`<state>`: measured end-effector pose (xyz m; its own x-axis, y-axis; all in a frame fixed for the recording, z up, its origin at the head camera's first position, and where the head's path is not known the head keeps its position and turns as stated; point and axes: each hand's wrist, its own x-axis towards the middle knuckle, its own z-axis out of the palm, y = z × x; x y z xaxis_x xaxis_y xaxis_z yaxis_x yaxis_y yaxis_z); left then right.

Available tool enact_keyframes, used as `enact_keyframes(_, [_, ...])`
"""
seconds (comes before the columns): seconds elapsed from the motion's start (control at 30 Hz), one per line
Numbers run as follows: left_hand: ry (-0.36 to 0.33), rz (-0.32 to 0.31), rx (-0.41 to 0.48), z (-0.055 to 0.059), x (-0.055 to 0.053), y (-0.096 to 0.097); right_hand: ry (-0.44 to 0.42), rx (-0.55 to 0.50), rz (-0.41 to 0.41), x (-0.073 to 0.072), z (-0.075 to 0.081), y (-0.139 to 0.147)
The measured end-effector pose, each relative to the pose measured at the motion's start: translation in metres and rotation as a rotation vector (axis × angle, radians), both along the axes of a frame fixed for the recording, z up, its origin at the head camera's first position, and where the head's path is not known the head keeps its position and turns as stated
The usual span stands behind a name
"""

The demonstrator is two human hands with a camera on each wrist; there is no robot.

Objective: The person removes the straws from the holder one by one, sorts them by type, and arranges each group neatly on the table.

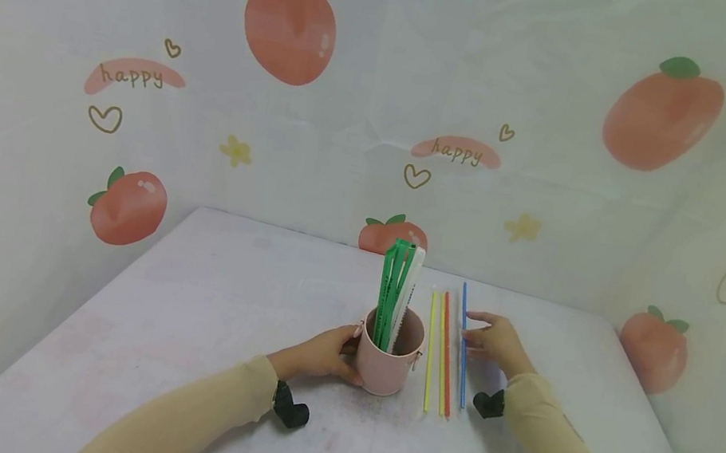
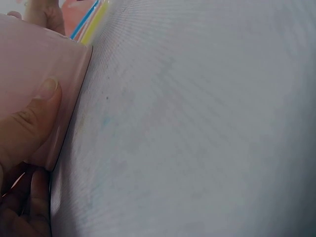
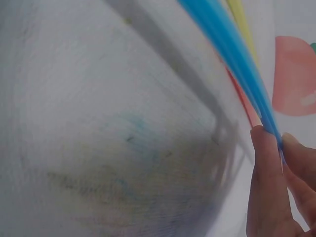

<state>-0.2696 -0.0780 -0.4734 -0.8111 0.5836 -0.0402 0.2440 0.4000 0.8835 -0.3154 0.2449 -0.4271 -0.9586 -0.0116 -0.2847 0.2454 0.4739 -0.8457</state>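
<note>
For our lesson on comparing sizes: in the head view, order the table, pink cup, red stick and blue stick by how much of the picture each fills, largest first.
1. Table
2. Pink cup
3. Red stick and blue stick: unranked, as both look thin and about equally long.

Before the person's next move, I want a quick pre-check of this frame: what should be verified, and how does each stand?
1. Pink bucket upright: ok.
2. Left hand steadying it: ok, holding its side.
3. Right hand gripping the blue stick: ok, pinched between thumb and fingers.
4. Blue stick above the bucket's opening: not ok, it is off to the right, beyond the red stick.
5. Space beside the green strips: ok, some opening shows on the right.
6. Blue stick wholly off the table: cannot tell.
</note>
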Motion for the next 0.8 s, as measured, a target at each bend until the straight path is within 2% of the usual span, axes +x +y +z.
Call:
enact_keyframes(0.23, [-0.001,0.003,-0.005,0.000,0.000,-0.001,-0.029,0.110,0.025,-0.002,-0.006,0.000])
enact_keyframes(0.47, [-0.005,-0.003,-0.004,-0.001,-0.001,0.000,-0.030,0.076,0.034,-0.001,-0.012,-0.005])
enact_keyframes(0.8, [-0.006,0.000,0.005,-0.002,-0.001,0.001,-0.040,0.080,0.039,-0.001,-0.012,-0.007])
